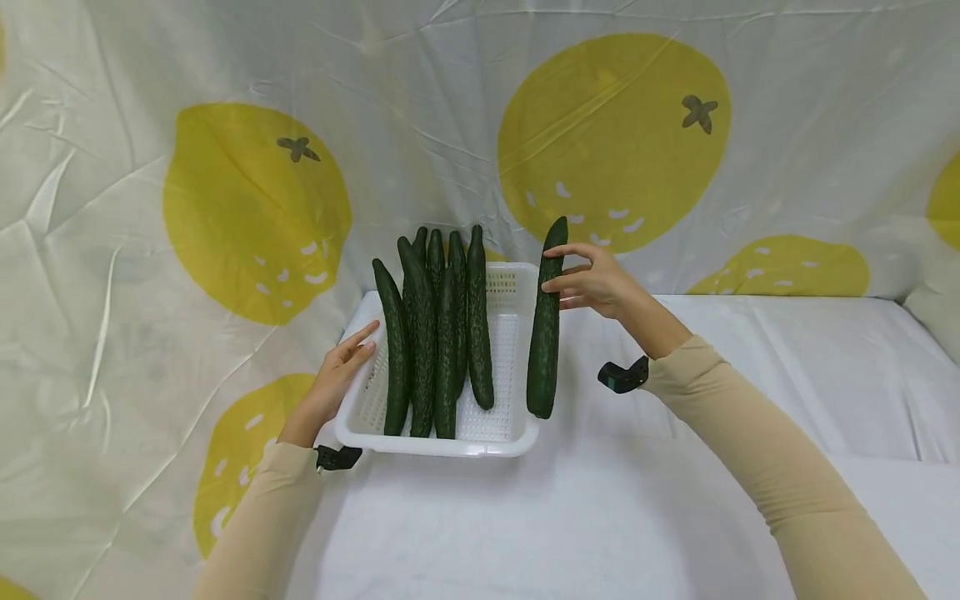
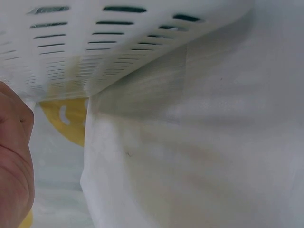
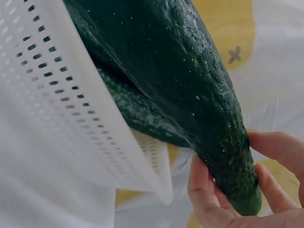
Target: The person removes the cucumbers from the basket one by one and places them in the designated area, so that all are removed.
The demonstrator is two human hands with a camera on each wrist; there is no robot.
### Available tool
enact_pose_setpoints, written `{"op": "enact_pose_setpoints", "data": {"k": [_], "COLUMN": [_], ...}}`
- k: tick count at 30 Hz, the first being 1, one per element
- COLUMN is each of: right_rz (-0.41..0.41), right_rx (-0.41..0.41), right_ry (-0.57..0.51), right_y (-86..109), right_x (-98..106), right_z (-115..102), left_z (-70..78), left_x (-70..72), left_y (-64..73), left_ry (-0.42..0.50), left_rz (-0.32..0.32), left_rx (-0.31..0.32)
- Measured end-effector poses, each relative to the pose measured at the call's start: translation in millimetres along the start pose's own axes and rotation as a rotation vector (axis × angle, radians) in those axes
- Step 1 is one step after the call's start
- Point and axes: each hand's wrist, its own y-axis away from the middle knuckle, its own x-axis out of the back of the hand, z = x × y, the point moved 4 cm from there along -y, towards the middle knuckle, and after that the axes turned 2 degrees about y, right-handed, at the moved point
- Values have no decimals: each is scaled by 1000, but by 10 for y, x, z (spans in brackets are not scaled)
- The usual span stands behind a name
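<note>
A dark green cucumber [image 1: 544, 333] stands nearly upright by the right rim of a white plastic basket [image 1: 438, 445]. My right hand [image 1: 588, 282] pinches it near its upper end, as the right wrist view also shows with the held cucumber [image 3: 213, 128] in the fingertips. Several more cucumbers [image 1: 423, 342] lean side by side in the left and middle of the basket, their tips above the back rim. My left hand [image 1: 337, 379] rests against the basket's left side with fingers extended. In the left wrist view, only part of that hand [image 2: 14, 161] shows below the slotted basket wall [image 2: 71, 42].
The basket stands on a white-covered table [image 1: 615, 508], close to its left edge. A pale curtain printed with yellow lemons [image 1: 615, 142] hangs behind and along the left. White cloth stretches out to the right of the basket.
</note>
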Motion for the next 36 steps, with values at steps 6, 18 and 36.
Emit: {"op": "enact_pose_setpoints", "data": {"k": [6,18,36], "right_rz": [-12,-23,-28], "right_rx": [-8,-13,-58], "right_ry": [22,85,111], "right_y": [35,98,102], "right_x": [108,234,293], "right_z": [98,287,663], "left_z": [-48,-38,-31], "left_x": [8,-5,-19], "left_y": [-15,-5,-1], "left_ry": [3,8,14], "left_rz": [0,6,13], "left_rx": [6,-31,-9]}}
